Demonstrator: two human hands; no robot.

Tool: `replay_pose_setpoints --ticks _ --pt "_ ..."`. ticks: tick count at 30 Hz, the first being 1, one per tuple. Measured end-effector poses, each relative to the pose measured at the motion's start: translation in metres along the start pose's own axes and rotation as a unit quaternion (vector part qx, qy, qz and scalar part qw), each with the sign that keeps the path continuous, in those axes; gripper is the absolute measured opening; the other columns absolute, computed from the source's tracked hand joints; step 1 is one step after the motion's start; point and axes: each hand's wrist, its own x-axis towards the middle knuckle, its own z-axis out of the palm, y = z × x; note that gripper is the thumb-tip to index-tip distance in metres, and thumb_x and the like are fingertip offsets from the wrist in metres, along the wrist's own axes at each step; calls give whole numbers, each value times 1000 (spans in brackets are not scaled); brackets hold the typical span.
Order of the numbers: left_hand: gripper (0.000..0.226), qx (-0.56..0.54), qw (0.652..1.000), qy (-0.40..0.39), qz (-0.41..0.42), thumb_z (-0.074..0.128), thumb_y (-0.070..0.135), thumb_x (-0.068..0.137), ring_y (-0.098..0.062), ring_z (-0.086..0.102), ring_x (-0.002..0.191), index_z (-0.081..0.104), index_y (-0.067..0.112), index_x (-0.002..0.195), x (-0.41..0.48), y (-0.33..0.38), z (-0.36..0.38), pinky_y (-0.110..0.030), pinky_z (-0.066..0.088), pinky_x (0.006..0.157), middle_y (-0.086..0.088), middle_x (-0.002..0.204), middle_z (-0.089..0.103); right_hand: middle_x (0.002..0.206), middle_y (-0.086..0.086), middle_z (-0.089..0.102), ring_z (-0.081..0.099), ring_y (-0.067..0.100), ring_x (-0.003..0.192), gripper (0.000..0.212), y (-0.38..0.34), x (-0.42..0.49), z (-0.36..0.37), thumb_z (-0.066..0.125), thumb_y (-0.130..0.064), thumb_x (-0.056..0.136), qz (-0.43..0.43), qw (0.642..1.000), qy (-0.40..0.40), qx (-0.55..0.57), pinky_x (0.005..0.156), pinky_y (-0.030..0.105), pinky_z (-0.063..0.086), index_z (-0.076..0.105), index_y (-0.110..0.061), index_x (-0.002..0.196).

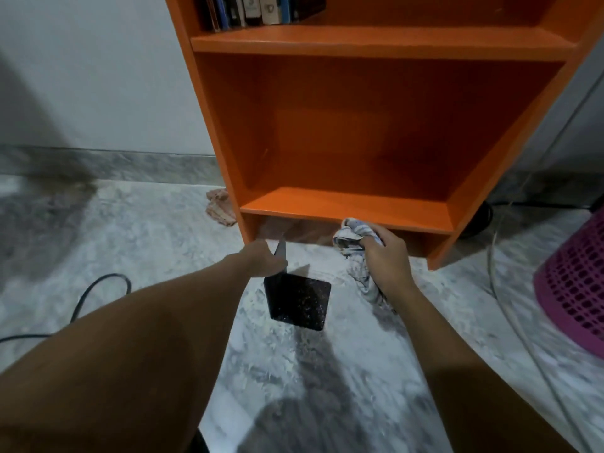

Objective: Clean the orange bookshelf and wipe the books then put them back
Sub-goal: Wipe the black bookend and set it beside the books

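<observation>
The step in hand looks like wiping a book, with the lower shelf already bare and waiting.

The left hand (265, 260) holds the book (299, 304) by its upper left corner, low over the floor in front of the bookshelf (346, 204). The fingers are mostly hidden behind the hand, so I cannot tell how tightly they close. Whether the book's lower edge touches the floor is also unclear. The book is thin and square, with a black cover flecked with pale specks, which may be print or dust. It hangs tilted, cover towards the camera.

Just to its right, the right hand (387, 256) has its fingers curled firmly round a bunched striped cloth (351, 238), whose tail hangs down. Cloth and book are near but apart.

The next move probably calls for bringing the cloth across onto the cover while the left hand steadies it, then turning the book over. More books (261, 9) stand on the shelf above.
</observation>
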Motion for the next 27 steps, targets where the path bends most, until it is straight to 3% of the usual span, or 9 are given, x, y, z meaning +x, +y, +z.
replay_pose_setpoints --ticks 2,5,9,13,16,20,22,25,27 --pt "49 -5 1000 -15 -15 57 33 95 -31 58 112 54 -1 131 1 3 8 -32 43 80 -16 129 59 112 -5 61 57 0 79 29 7 2 0 53 -17 97 7 1000 10 9 64 19 47 58 -24 126" --pt "49 12 1000 -15 7 48 20 99 -33 58 107 40 1 143 -1 11 17 -34 50 81 -22 131 56 104 -6 63 61 4 82 24 16 2 1 60 -22 95 1 1000 11 15 63 20 48 58 -23 119" --pt "33 19 999 37 32 50 12 94 -33 58 108 54 1 125 -1 12 23 -31 47 74 -20 125 58 97 -7 67 61 -2 72 18 19 -3 9 61 -20 94 -31 999 -18 -7 57 12 46 65 -24 111" --pt "32 -17 994 68 86 51 8 94 -34 56 113 55 2 125 -4 24 12 -34 48 86 -20 123 59 116 0 60 57 12 102 32 25 -3 7 61 -12 93 -96 992 -34 -79 88 23 47 65 -20 123" --pt "28 -30 986 84 141 49 11 99 -31 55 104 55 3 125 -12 38 -5 -34 46 84 -18 119 59 118 3 55 53 13 101 36 32 3 -7 61 -8 93 -114 988 -2 -106 83 10 40 64 -16 128" --pt "24 -33 975 59 213 47 17 101 -31 60 82 56 9 122 -33 53 -30 -36 46 64 -19 103 65 117 5 56 54 18 101 37 39 10 -20 61 -7 92 -130 981 21 -140 84 23 41 63 -13 128" --pt "23 -28 965 70 253 47 18 102 -29 62 86 58 12 121 -47 61 -43 -37 49 68 -13 103 66 116 5 58 56 20 104 36 37 15 -23 61 -7 92 -155 974 29 -160 83 23 40 64 -12 127" --pt "31 -40 948 99 299 46 19 103 -16 59 82 54 11 132 -68 71 -58 -21 48 64 -2 101 59 118 4 57 54 22 105 36 31 20 -18 59 -15 94 -188 956 22 -222 80 31 44 62 -17 130" --pt "32 -48 939 128 315 46 18 103 -11 58 78 54 9 133 -78 71 -60 -11 44 58 -4 102 61 116 6 58 53 26 105 38 27 19 -11 58 -16 93 -218 938 22 -268 76 36 48 63 -21 129"
